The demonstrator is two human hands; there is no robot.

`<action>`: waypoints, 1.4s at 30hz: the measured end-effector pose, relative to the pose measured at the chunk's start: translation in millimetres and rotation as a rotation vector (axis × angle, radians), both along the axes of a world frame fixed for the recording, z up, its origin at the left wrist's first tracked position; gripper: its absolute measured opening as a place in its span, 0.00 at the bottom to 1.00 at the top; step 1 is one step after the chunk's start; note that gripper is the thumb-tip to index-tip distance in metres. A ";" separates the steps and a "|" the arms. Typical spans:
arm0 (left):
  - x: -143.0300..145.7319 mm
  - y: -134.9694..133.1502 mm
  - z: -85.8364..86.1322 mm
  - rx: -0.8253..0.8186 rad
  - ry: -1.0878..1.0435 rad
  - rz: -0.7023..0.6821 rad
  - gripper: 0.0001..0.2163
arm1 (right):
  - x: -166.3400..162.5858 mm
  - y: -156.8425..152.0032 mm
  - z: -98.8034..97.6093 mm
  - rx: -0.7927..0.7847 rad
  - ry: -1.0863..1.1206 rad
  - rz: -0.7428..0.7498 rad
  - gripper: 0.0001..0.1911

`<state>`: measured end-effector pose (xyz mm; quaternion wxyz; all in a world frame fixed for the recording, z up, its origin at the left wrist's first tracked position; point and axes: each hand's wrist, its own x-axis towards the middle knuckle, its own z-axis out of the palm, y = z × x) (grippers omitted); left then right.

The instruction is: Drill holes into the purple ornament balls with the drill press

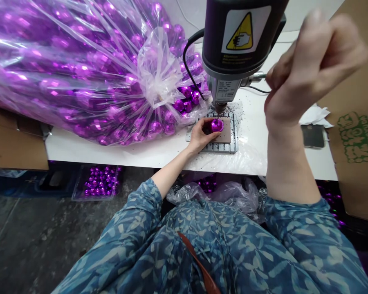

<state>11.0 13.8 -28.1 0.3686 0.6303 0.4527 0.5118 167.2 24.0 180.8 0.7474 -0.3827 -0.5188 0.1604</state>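
A small bench drill press [236, 45] stands on a white table [116, 149]. My left hand [202, 134] is closed around a shiny purple ball [216, 125], holding it on the press's metal base plate [230, 143] right under the drill bit [217, 109]. Raised close to the camera, my right hand [306, 69] grips the press's thin metal lever [261, 76] in a fist.
A big clear plastic bag [79, 69] full of purple balls lies on the table's left half. A phone [313, 135] and crumpled paper [315, 116] lie at the right. A cardboard box [358, 122] stands further right. A tray of purple balls [99, 181] sits on the floor.
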 end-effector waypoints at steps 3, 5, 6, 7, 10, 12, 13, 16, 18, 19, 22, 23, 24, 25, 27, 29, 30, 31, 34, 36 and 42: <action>-5.0 -24.8 12.5 0.114 0.099 0.081 0.26 | -1.1 0.3 34.7 -0.111 -0.033 0.078 0.54; -10.0 -55.5 21.4 0.243 0.178 -0.040 0.23 | -0.5 0.2 41.3 -0.156 -0.059 0.087 0.52; -12.4 -73.7 24.1 0.308 0.217 -0.167 0.21 | -0.2 0.1 41.1 -0.164 -0.069 0.082 0.51; -14.6 -92.5 25.2 0.361 0.276 -0.315 0.20 | 0.1 0.2 39.6 -0.163 -0.077 0.078 0.50; -19.6 -137.8 17.7 0.488 0.580 -0.637 0.21 | 0.5 2.6 33.4 -0.137 -0.093 0.068 0.50; -23.6 -145.2 9.3 0.554 0.722 -0.691 0.23 | 0.8 5.4 30.8 -0.109 -0.086 0.071 0.50; -26.6 -139.4 6.5 0.580 0.730 -0.669 0.23 | 1.0 6.7 30.2 -0.098 -0.084 0.072 0.50; -41.8 -84.7 10.6 0.573 0.630 -0.384 0.16 | 1.6 8.2 29.9 -0.095 -0.091 0.077 0.50; -55.6 -28.8 21.8 0.459 0.615 -0.075 0.10 | 1.7 6.9 30.4 -0.097 -0.097 0.073 0.50; -62.5 -0.1 27.8 0.390 0.621 0.074 0.11 | 1.5 5.6 30.7 -0.096 -0.094 0.067 0.50; -77.5 69.5 39.7 0.181 0.737 0.270 0.12 | 0.0 1.4 31.4 -0.112 -0.089 0.050 0.50; -79.8 84.2 41.0 0.122 0.779 0.283 0.12 | -0.6 0.1 31.7 -0.121 -0.092 0.041 0.49; -81.1 94.3 41.6 0.075 0.812 0.286 0.12 | -1.3 -1.0 31.9 -0.128 -0.094 0.033 0.49; -81.5 100.1 42.0 0.041 0.835 0.282 0.11 | -1.9 -1.9 32.1 -0.133 -0.096 0.027 0.48; -81.8 101.6 44.9 0.015 0.861 0.270 0.09 | -3.0 -3.1 32.6 -0.129 -0.096 0.027 0.48; -83.2 93.0 53.2 0.038 0.839 0.252 0.09 | -3.7 -3.8 33.2 -0.111 -0.093 0.038 0.47; -84.5 85.8 59.2 0.058 0.790 0.240 0.10 | -3.9 -4.1 33.5 -0.102 -0.091 0.043 0.47; -85.9 76.9 66.1 0.073 0.709 0.225 0.11 | -4.1 -4.5 33.8 -0.099 -0.090 0.045 0.46; -87.1 43.1 85.7 0.040 0.332 0.157 0.16 | -4.5 -5.5 34.1 -0.097 -0.077 0.051 0.46; -83.3 19.0 93.1 -0.102 0.061 0.082 0.16 | -4.5 -5.5 33.8 -0.092 -0.067 0.056 0.46; -57.1 -21.8 89.1 -0.662 -0.620 -0.103 0.12 | -4.2 -3.7 31.4 -0.097 -0.068 0.054 0.46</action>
